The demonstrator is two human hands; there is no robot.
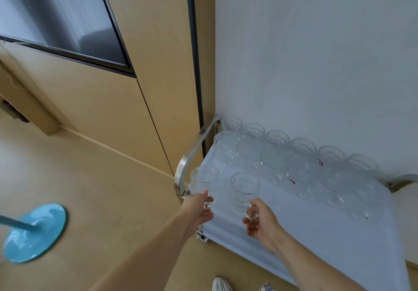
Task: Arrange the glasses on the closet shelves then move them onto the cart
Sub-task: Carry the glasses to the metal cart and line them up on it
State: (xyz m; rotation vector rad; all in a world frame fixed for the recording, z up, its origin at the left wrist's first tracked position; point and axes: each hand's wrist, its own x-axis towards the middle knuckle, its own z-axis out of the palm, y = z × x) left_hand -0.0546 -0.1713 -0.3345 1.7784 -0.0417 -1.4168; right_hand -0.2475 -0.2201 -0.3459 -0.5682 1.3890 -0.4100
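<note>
A cart (316,227) with a pale blue cloth top stands against the white wall. Several clear glasses (278,153) fill its far side in rows. My left hand (199,207) grips the base of a clear glass (204,177) at the cart's near left corner. My right hand (260,220) grips the base of a second clear glass (244,189) just to the right of it, over the cloth. Both glasses are upright with their mouths toward the wall; whether they rest on the cloth I cannot tell.
The cart's curved metal handle (192,157) rises at its left end, another (404,181) at the right end. Wooden closet panels (108,101) stand to the left. A blue round stand base (34,233) sits on the floor. My shoe (221,285) is below.
</note>
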